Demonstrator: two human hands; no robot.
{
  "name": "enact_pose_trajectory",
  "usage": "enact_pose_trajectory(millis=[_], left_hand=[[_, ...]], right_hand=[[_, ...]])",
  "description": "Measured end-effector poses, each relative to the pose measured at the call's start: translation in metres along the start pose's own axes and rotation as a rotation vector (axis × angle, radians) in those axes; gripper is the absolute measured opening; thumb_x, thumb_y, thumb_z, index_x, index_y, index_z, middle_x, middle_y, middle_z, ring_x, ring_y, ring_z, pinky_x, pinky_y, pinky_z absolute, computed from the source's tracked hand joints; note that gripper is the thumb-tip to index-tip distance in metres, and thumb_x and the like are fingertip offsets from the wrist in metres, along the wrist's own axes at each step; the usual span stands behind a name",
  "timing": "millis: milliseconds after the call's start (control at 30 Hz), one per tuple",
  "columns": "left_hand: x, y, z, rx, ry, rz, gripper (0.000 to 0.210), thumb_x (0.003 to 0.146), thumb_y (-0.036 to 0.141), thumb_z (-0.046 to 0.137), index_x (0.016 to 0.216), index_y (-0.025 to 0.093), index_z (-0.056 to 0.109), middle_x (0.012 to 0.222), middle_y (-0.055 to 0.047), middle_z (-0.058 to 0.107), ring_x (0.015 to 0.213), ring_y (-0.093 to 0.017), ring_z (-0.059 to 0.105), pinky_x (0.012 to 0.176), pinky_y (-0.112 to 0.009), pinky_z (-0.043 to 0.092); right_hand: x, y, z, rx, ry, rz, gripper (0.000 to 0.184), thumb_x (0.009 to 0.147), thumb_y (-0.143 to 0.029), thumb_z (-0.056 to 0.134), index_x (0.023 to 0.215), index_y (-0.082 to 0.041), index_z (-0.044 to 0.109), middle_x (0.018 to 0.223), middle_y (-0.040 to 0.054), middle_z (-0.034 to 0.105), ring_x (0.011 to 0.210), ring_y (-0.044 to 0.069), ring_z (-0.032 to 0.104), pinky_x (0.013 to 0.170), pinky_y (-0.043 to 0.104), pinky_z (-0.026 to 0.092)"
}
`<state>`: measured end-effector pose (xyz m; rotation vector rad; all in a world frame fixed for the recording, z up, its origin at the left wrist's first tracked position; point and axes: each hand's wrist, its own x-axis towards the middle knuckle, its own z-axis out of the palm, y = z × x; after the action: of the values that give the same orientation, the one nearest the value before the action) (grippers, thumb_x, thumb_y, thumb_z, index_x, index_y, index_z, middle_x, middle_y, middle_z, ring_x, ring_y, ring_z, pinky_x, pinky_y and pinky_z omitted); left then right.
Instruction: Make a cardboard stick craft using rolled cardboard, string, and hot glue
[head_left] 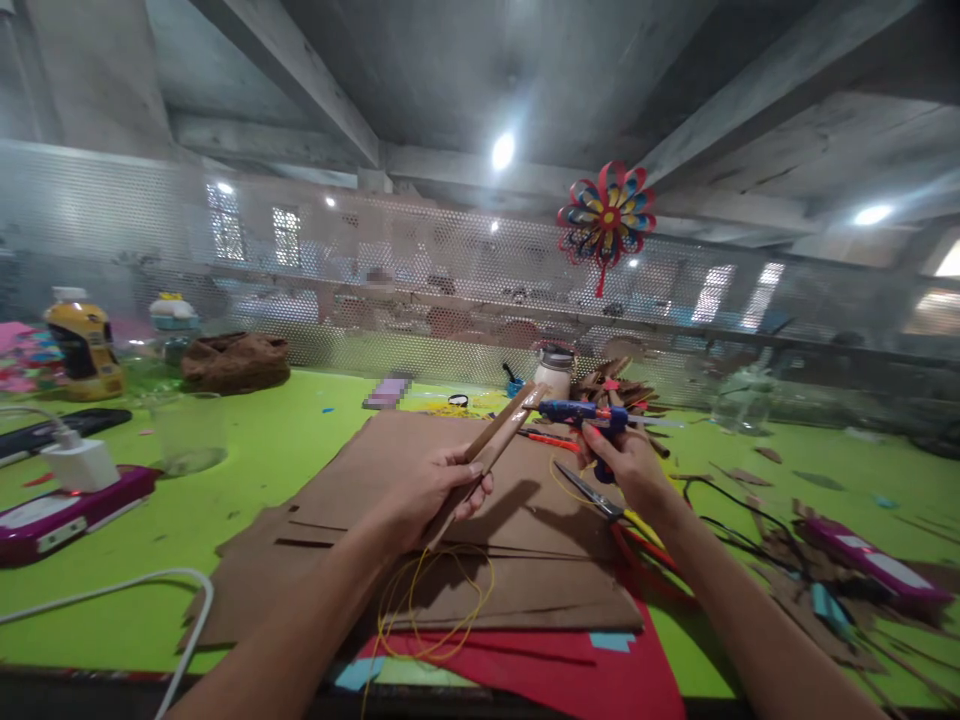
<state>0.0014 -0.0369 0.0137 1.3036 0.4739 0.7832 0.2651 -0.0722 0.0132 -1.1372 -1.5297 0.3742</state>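
My left hand [457,482] is closed around a folded strip of brown cardboard [499,432], which slants up and to the right. Glossy glue shows near the strip's upper end. In my right hand [626,462] is a blue hot glue gun [577,412], its nozzle pointing left at the strip's upper end. A clear glue stick [664,424] pokes out of the gun's back. Loops of yellow string [435,605] hang below my left hand. Under both hands lie stacked cardboard sheets [345,480], and scissors [589,490] rest beneath my right hand.
A purple power strip [82,520] with a white charger stands at left, near a plastic cup [187,435]. Another power strip [870,560] lies at right among cables and scraps. Behind are a lidded jar [555,368] and a mesh screen [450,290] holding a paper flower [607,217].
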Motion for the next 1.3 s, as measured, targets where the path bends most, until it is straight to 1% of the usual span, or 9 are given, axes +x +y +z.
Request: enact_pose_trajectory(millis=[133, 333, 533, 733, 967, 1033, 1167, 1233, 1300], left_hand=[[-0.001, 0.000, 0.000, 0.016, -0.011, 0.001, 0.013, 0.077, 0.021, 0.056, 0.083, 0.010, 0.056, 0.068, -0.004, 0.056, 0.046, -0.004, 0.042, 0.039, -0.019, 0.026], [-0.001, 0.001, 0.001, 0.019, -0.004, 0.005, 0.013, 0.078, 0.020, 0.055, 0.088, 0.011, 0.056, 0.068, -0.004, 0.056, 0.046, -0.004, 0.042, 0.040, -0.019, 0.026], [-0.001, 0.001, 0.001, 0.006, -0.036, 0.016, 0.012, 0.077, 0.020, 0.056, 0.085, 0.010, 0.056, 0.067, -0.003, 0.056, 0.044, -0.003, 0.042, 0.039, -0.019, 0.026], [0.001, -0.002, -0.001, 0.005, -0.005, 0.000, 0.018, 0.077, 0.019, 0.057, 0.091, 0.009, 0.056, 0.067, -0.004, 0.057, 0.047, -0.005, 0.045, 0.040, -0.018, 0.028], [-0.001, 0.001, 0.001, 0.034, -0.004, 0.018, 0.012, 0.078, 0.019, 0.054, 0.084, 0.009, 0.057, 0.069, -0.005, 0.057, 0.044, -0.003, 0.042, 0.041, -0.019, 0.028], [-0.001, 0.001, 0.001, 0.031, -0.006, 0.023, 0.012, 0.078, 0.019, 0.054, 0.084, 0.009, 0.057, 0.069, -0.005, 0.057, 0.044, -0.003, 0.042, 0.041, -0.019, 0.027], [0.000, -0.001, 0.001, 0.037, 0.002, 0.023, 0.010, 0.078, 0.019, 0.054, 0.083, 0.010, 0.056, 0.068, -0.004, 0.056, 0.045, -0.004, 0.044, 0.041, -0.019, 0.027], [0.000, -0.002, 0.001, 0.043, 0.003, 0.013, 0.010, 0.078, 0.020, 0.055, 0.081, 0.010, 0.056, 0.068, -0.004, 0.057, 0.044, -0.004, 0.043, 0.041, -0.019, 0.028], [0.000, -0.002, 0.001, 0.041, 0.007, 0.007, 0.011, 0.078, 0.020, 0.055, 0.082, 0.010, 0.057, 0.068, -0.004, 0.057, 0.044, -0.004, 0.043, 0.041, -0.020, 0.028]], right_hand=[[0.002, 0.001, -0.002, -0.019, 0.037, 0.002, 0.040, 0.083, -0.048, 0.050, 0.057, -0.017, 0.053, 0.055, 0.0026, 0.057, 0.056, 0.014, 0.055, 0.060, 0.027, 0.043], [-0.001, -0.001, -0.001, -0.047, -0.012, -0.011, 0.040, 0.083, -0.047, 0.050, 0.058, -0.016, 0.056, 0.057, 0.0033, 0.058, 0.056, 0.015, 0.055, 0.061, 0.028, 0.044], [0.001, -0.002, -0.004, -0.103, 0.049, -0.011, 0.042, 0.084, -0.047, 0.049, 0.055, -0.017, 0.054, 0.056, 0.0040, 0.058, 0.056, 0.014, 0.053, 0.063, 0.028, 0.042], [-0.004, -0.007, 0.002, -0.063, -0.120, 0.000, 0.041, 0.085, -0.046, 0.047, 0.059, -0.016, 0.055, 0.058, 0.0040, 0.058, 0.059, 0.015, 0.055, 0.063, 0.026, 0.042], [-0.008, -0.015, 0.006, -0.141, -0.199, -0.001, 0.042, 0.085, -0.046, 0.047, 0.059, -0.015, 0.058, 0.060, 0.0051, 0.060, 0.059, 0.015, 0.054, 0.061, 0.027, 0.041], [-0.007, -0.012, 0.006, -0.150, -0.174, 0.002, 0.043, 0.085, -0.046, 0.047, 0.058, -0.015, 0.058, 0.060, 0.0055, 0.061, 0.059, 0.015, 0.054, 0.061, 0.027, 0.041], [-0.006, -0.009, 0.005, -0.193, -0.047, 0.007, 0.044, 0.083, -0.048, 0.047, 0.058, -0.014, 0.058, 0.060, 0.0063, 0.061, 0.060, 0.016, 0.055, 0.063, 0.028, 0.041], [-0.006, -0.011, 0.006, -0.234, -0.036, 0.012, 0.044, 0.083, -0.049, 0.047, 0.057, -0.014, 0.058, 0.059, 0.0062, 0.061, 0.059, 0.016, 0.054, 0.061, 0.027, 0.041], [-0.008, -0.016, 0.009, -0.262, -0.069, 0.002, 0.044, 0.083, -0.048, 0.047, 0.056, -0.015, 0.058, 0.058, 0.0057, 0.060, 0.058, 0.016, 0.053, 0.060, 0.027, 0.040]])
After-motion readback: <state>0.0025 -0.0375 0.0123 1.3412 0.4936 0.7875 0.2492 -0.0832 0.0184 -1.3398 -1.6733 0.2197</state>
